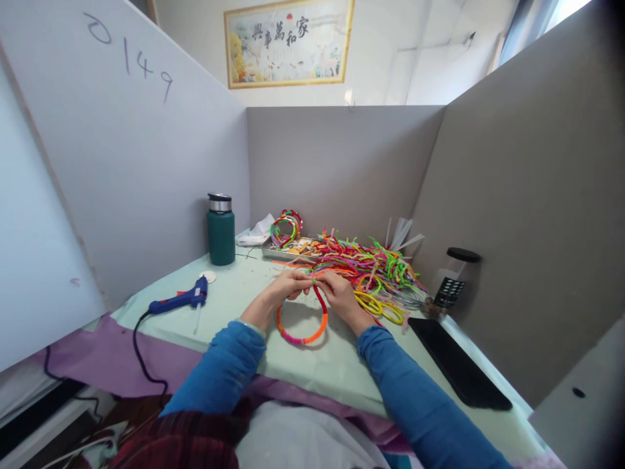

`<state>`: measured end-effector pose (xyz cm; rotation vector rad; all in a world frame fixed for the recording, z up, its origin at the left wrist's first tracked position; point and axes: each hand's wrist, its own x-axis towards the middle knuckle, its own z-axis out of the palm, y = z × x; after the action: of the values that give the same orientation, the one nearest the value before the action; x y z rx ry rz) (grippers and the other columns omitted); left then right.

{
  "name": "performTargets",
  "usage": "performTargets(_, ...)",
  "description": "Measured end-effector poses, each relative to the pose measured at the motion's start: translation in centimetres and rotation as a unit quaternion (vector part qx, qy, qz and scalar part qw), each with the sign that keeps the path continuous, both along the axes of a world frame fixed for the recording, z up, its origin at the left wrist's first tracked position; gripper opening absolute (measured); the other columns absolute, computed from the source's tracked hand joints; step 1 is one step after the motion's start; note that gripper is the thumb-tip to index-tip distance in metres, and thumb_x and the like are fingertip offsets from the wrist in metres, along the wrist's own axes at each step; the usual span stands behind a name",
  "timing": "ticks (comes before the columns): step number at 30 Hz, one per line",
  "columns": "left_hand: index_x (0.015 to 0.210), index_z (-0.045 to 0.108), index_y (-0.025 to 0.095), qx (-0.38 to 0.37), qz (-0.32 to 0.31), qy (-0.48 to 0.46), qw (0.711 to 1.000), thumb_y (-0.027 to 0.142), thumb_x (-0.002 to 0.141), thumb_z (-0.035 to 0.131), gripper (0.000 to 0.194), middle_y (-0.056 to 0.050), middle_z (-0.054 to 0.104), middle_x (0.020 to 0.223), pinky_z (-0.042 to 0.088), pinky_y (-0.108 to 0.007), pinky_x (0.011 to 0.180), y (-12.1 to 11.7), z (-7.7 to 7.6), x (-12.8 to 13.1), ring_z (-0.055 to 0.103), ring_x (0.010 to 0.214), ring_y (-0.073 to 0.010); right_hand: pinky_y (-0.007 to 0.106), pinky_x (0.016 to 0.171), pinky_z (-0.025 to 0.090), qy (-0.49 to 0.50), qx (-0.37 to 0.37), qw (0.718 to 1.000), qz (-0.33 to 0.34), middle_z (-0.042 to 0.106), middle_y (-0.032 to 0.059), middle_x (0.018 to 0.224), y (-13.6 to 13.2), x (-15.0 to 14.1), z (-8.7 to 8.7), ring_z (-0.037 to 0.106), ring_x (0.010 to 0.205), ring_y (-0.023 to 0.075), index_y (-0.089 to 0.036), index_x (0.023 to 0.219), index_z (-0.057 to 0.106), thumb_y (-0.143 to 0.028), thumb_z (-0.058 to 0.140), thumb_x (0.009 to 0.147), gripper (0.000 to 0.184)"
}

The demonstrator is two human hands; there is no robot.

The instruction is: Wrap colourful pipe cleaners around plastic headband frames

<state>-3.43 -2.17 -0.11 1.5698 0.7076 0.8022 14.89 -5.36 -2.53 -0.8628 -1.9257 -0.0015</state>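
Note:
My left hand (289,285) and my right hand (338,291) meet at the top of a headband (303,337) wrapped in orange, pink and red fuzzy wire. Both hands are closed on its upper part, fingers pinched together. The band's loop hangs toward me over the pale green table cover (234,286). Just beyond my hands lies a big pile of coloured fuzzy wires (368,260). Several yellow rings (378,305) lie right of my right wrist.
A blue glue gun (181,298) with its black cord lies at the left. A dark green flask (221,229) stands at the back left. A metal tray (288,246) holds finished hoops. A black phone (459,370) and a black-lidded jar (452,280) sit at the right. Grey partition walls enclose the desk.

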Motion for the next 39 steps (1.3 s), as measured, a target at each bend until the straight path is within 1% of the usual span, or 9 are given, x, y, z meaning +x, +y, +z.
performTargets(8, 0.073, 0.064, 0.011, -0.018, -0.048, -0.012, 0.999, 0.039, 0.068, 0.072, 0.030, 0.000, 0.055, 0.060, 0.014, -0.020, 0.038, 0.3, -0.1, -0.5, 0.029, 0.037, -0.0005, 0.029, 0.074, 0.045, -0.008, 0.016, 1.000, 0.008, 0.065, 0.0057, 0.086, -0.4, 0.0, 0.5, 0.059, 0.080, 0.0180, -0.021, 0.090, 0.064, -0.028, 0.049, 0.092, 0.017)
performTargets(12, 0.075, 0.065, 0.010, -0.012, -0.041, -0.001, 0.999, 0.041, 0.068, 0.073, 0.032, -0.001, 0.058, 0.063, 0.017, -0.019, 0.037, 0.1, -0.1, -0.4, 0.031, 0.037, -0.0010, 0.028, 0.071, 0.045, 0.009, -0.008, 1.000, -0.008, 0.065, 0.0048, 0.083, -0.4, -0.1, 0.4, 0.059, 0.076, 0.0174, -0.020, 0.086, 0.064, -0.028, 0.051, 0.090, 0.015)
performTargets(16, 0.082, 0.065, 0.011, -0.007, 0.014, -0.008, 1.000, 0.050, 0.072, 0.068, 0.040, -0.005, 0.064, 0.073, 0.029, -0.019, 0.038, 0.3, -0.2, -0.1, 0.041, 0.040, -0.0032, 0.027, 0.068, 0.043, 0.057, -0.033, 0.997, -0.050, 0.065, 0.0035, 0.080, -0.2, 0.1, 0.3, 0.059, 0.072, 0.0169, -0.020, 0.087, 0.063, -0.029, 0.051, 0.089, 0.015)
performTargets(19, 0.087, 0.063, 0.011, -0.064, 0.102, -0.038, 0.992, 0.051, 0.075, 0.065, 0.041, -0.006, 0.065, 0.075, 0.038, -0.019, 0.041, 0.7, -0.1, -0.1, 0.049, 0.045, -0.0063, 0.029, 0.068, 0.042, 0.110, -0.029, 0.985, -0.128, 0.065, 0.0040, 0.078, 0.2, 0.6, 0.2, 0.058, 0.072, 0.0180, -0.019, 0.085, 0.061, -0.030, 0.050, 0.088, 0.016)
performTargets(22, 0.088, 0.061, 0.012, -0.115, 0.163, -0.084, 0.976, 0.045, 0.081, 0.062, 0.033, -0.007, 0.065, 0.075, 0.045, -0.021, 0.045, 1.0, 0.0, -0.2, 0.056, 0.051, -0.0096, 0.031, 0.067, 0.041, 0.162, -0.011, 0.962, -0.219, 0.065, 0.0060, 0.078, 0.7, 1.3, 0.0, 0.057, 0.072, 0.0197, -0.018, 0.084, 0.059, -0.032, 0.047, 0.088, 0.018)
performTargets(25, 0.087, 0.060, 0.012, -0.150, 0.160, -0.114, 0.969, 0.029, 0.083, 0.060, 0.018, -0.008, 0.065, 0.077, 0.048, -0.023, 0.048, 1.1, 0.2, -0.3, 0.060, 0.054, -0.0111, 0.031, 0.067, 0.040, 0.186, -0.008, 0.946, -0.264, 0.064, 0.0074, 0.078, 1.0, 1.6, -0.2, 0.056, 0.071, 0.0205, -0.018, 0.084, 0.058, -0.034, 0.046, 0.087, 0.021)
performTargets(29, 0.085, 0.058, 0.012, -0.144, 0.191, -0.151, 0.959, 0.013, 0.081, 0.056, 0.004, -0.002, 0.062, 0.071, 0.044, -0.020, 0.044, 1.3, 0.1, -0.6, 0.050, 0.043, -0.0052, 0.030, 0.067, 0.039, 0.168, -0.068, 0.955, -0.234, 0.065, 0.0053, 0.076, 0.8, 1.4, -0.1, 0.056, 0.070, 0.0198, -0.019, 0.082, 0.059, -0.042, 0.046, 0.087, 0.026)
performTargets(34, 0.084, 0.057, 0.012, -0.095, 0.209, -0.190, 0.955, 0.019, 0.080, 0.057, 0.008, 0.003, 0.054, 0.061, 0.026, -0.018, 0.035, 1.5, 0.2, -0.9, 0.029, 0.034, -0.0010, 0.030, 0.067, 0.043, 0.191, -0.120, 0.966, -0.128, 0.066, 0.0066, 0.089, 0.4, 0.8, 0.5, 0.058, 0.079, 0.0199, -0.019, 0.090, 0.062, -0.049, 0.041, 0.089, 0.037)
performTargets(39, 0.088, 0.059, 0.010, -0.068, 0.240, -0.195, 0.949, 0.022, 0.075, 0.062, 0.017, 0.005, 0.050, 0.057, 0.013, -0.018, 0.035, 1.5, 0.4, -1.1, 0.020, 0.033, 0.0006, 0.026, 0.048, 0.040, 0.294, -0.225, 0.929, -0.020, 0.067, 0.0072, 0.092, 0.7, 0.9, 0.9, 0.057, 0.066, 0.0175, -0.018, 0.101, 0.061, -0.052, 0.038, 0.087, 0.043)
